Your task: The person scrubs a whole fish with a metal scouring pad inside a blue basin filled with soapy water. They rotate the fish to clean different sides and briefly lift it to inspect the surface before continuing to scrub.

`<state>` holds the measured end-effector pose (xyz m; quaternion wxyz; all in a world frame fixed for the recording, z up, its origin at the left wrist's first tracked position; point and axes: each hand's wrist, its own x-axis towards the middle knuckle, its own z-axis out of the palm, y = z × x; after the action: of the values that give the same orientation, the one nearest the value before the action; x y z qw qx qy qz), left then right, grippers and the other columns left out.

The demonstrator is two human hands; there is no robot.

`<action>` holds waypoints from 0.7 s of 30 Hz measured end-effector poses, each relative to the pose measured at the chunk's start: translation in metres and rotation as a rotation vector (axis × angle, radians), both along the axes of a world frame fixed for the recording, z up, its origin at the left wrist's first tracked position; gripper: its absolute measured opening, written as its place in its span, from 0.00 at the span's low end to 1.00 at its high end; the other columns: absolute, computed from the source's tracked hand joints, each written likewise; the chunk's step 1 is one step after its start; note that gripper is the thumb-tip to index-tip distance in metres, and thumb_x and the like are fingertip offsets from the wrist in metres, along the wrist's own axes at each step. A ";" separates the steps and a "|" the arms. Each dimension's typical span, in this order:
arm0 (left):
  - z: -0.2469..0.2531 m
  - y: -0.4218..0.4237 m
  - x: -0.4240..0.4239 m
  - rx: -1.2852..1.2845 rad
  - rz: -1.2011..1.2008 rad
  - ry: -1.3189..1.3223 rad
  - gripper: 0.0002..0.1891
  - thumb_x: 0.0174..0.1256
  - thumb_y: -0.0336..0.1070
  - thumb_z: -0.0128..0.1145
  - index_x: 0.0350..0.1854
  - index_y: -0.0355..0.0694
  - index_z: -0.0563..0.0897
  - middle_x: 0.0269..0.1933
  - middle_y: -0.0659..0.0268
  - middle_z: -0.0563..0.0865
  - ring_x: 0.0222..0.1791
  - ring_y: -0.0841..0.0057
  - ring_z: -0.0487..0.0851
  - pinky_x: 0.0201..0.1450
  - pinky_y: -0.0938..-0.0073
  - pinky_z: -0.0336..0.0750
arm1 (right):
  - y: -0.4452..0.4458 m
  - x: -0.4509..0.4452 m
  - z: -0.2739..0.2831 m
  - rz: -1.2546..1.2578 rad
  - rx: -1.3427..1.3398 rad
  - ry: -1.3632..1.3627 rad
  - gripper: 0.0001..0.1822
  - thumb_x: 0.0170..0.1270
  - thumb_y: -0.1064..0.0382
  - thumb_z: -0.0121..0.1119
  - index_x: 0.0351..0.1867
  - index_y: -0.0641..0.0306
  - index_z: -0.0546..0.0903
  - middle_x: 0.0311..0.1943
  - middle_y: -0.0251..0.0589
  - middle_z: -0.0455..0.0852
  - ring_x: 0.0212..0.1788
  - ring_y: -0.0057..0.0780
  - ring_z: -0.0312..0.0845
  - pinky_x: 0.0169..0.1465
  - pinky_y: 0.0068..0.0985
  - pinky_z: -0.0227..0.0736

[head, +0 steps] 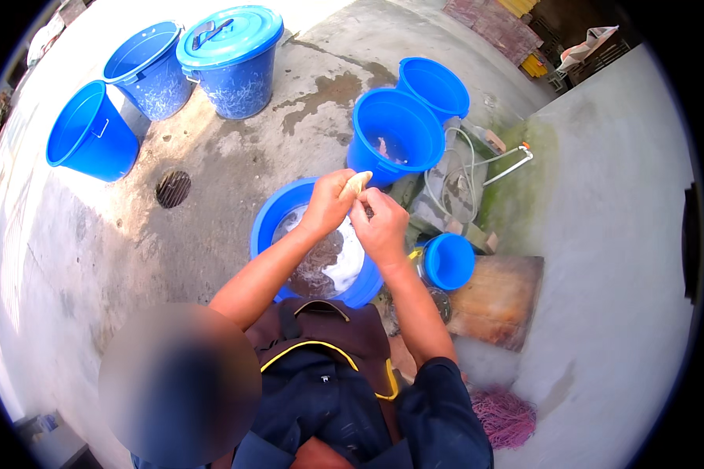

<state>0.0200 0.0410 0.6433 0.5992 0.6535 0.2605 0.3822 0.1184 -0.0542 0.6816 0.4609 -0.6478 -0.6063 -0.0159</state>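
Above a round blue plastic tub, both hands meet in front of me. Gripped in my left hand is a small, pale yellowish, soft-looking piece; its exact kind cannot be told. The fingertips of my right hand pinch at its lower end, where something small and dark shows. Brown water with white foam fills part of the tub. Just beyond the hands stands a tall blue bucket, with some water and a pinkish piece at its bottom.
Behind that bucket is another blue one. A clear hose runs from a wall tap. Right are a small blue bucket, a wooden board and pink netting. Far left, a lidded bucket stands near a floor drain.
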 end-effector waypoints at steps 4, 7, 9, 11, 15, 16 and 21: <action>0.013 0.006 -0.005 0.289 0.118 0.192 0.19 0.74 0.45 0.64 0.30 0.34 0.81 0.28 0.54 0.80 0.29 0.60 0.77 0.32 0.60 0.71 | -0.005 0.008 0.015 0.074 -0.089 0.105 0.04 0.61 0.71 0.69 0.35 0.66 0.84 0.29 0.44 0.88 0.30 0.35 0.87 0.35 0.30 0.78; 0.019 0.006 -0.007 0.504 0.151 0.270 0.17 0.67 0.43 0.66 0.25 0.36 0.79 0.28 0.52 0.82 0.31 0.49 0.81 0.32 0.52 0.73 | -0.004 0.011 0.028 0.080 -0.088 0.116 0.08 0.58 0.67 0.73 0.33 0.62 0.83 0.30 0.39 0.90 0.32 0.37 0.88 0.35 0.33 0.78; 0.014 0.011 -0.010 0.683 0.164 0.282 0.14 0.63 0.41 0.66 0.25 0.38 0.79 0.28 0.55 0.82 0.32 0.51 0.82 0.33 0.51 0.74 | 0.002 0.017 0.033 0.107 -0.112 0.133 0.09 0.58 0.65 0.75 0.33 0.62 0.83 0.30 0.40 0.90 0.32 0.37 0.88 0.35 0.32 0.79; 0.014 0.014 -0.013 0.773 0.163 0.311 0.13 0.59 0.39 0.67 0.24 0.38 0.79 0.27 0.55 0.82 0.32 0.52 0.83 0.34 0.51 0.75 | 0.002 0.023 0.040 0.107 -0.248 0.093 0.10 0.59 0.61 0.75 0.33 0.61 0.84 0.32 0.40 0.90 0.34 0.38 0.88 0.37 0.34 0.79; 0.009 0.020 -0.017 0.961 0.141 0.348 0.13 0.55 0.39 0.68 0.22 0.40 0.78 0.26 0.58 0.81 0.31 0.54 0.83 0.34 0.52 0.77 | 0.009 0.032 0.056 0.135 -0.444 -0.139 0.11 0.61 0.56 0.72 0.33 0.59 0.85 0.31 0.40 0.89 0.36 0.43 0.87 0.38 0.41 0.78; 0.007 0.022 -0.018 0.973 0.127 0.359 0.13 0.55 0.39 0.68 0.22 0.41 0.77 0.26 0.59 0.80 0.31 0.55 0.82 0.34 0.52 0.77 | 0.012 0.034 0.059 0.150 -0.500 -0.207 0.11 0.61 0.55 0.72 0.32 0.59 0.85 0.31 0.41 0.89 0.36 0.45 0.87 0.38 0.43 0.78; 0.002 0.023 -0.016 1.008 0.087 0.437 0.11 0.54 0.38 0.67 0.21 0.41 0.78 0.26 0.60 0.81 0.32 0.57 0.83 0.34 0.54 0.79 | 0.023 0.039 0.055 0.229 -0.502 -0.434 0.08 0.61 0.59 0.66 0.30 0.61 0.84 0.31 0.45 0.89 0.38 0.48 0.87 0.38 0.46 0.78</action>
<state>0.0038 0.0638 0.6452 0.1278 0.9123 0.1904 0.3394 0.1579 -0.0309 0.7368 0.1464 -0.6503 -0.7439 0.0477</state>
